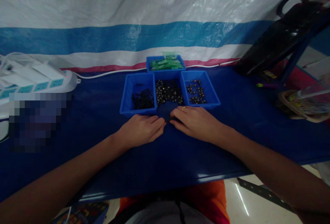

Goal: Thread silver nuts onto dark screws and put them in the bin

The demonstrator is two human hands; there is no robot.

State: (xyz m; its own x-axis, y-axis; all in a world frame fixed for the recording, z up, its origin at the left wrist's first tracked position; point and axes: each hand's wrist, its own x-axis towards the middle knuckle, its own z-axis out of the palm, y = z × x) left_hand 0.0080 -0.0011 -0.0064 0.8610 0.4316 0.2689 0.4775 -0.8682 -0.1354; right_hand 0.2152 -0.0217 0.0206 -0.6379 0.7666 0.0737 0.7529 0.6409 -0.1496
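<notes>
My left hand (144, 130) is closed in a pinch just in front of the left blue bin (124, 95), which holds small black parts (142, 100). Facing it, my right hand (193, 122), with a ring on one finger, is also pinched, near the right blue bin (212, 95) with a few metal screws (197, 99). What either set of fingertips holds is too small and dark to make out. Between the bins lies a pile of dark and shiny screws (168, 91). Behind it, another blue bin (149, 66) holds green packets (167, 63).
A white power strip (62, 81) with plugs stands at the left beside a blurred-out patch. At the right are a black bottle (278, 38), a purple and green item (266, 85) and a basket (296, 108). Striped sheeting (129, 38) hangs behind the blue table (154, 172).
</notes>
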